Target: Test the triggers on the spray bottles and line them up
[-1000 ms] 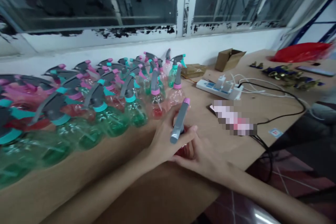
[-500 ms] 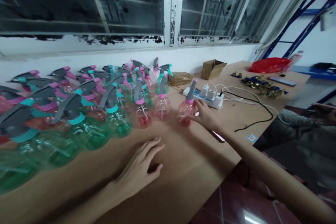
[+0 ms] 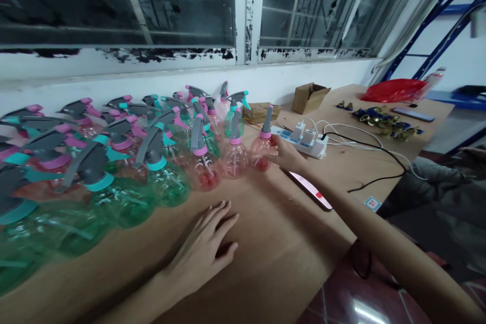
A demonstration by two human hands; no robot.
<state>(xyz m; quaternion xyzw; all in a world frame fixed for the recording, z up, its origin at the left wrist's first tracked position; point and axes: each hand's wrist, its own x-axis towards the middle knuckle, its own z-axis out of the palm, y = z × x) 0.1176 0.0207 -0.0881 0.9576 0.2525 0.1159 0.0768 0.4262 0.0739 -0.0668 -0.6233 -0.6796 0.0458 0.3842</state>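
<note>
My right hand [image 3: 284, 154] is closed around the lower side of a pink spray bottle [image 3: 261, 148] with a grey trigger head and pink collar. That bottle stands upright at the right end of the front row, close beside another pink spray bottle [image 3: 234, 159]. To their left is a third pink spray bottle [image 3: 205, 169], then a green spray bottle [image 3: 169, 182] with a turquoise collar. My left hand [image 3: 207, 240] rests low over the bare tabletop in front of the row, fingers stretched and thumb apart, holding nothing.
Several more pink and green spray bottles crowd the table's left side. Behind my right hand lies a white power strip [image 3: 319, 148] with plugs and cables. A phone [image 3: 311, 191] lies under my right forearm. Cardboard boxes [image 3: 309, 98], brass fittings [image 3: 389, 124] and a red bag [image 3: 393, 90] sit farther back.
My right hand has moved the pink spray bottle left, nearer the neighbouring pink bottle. More of the phone now shows. My left hand has hardly moved.
</note>
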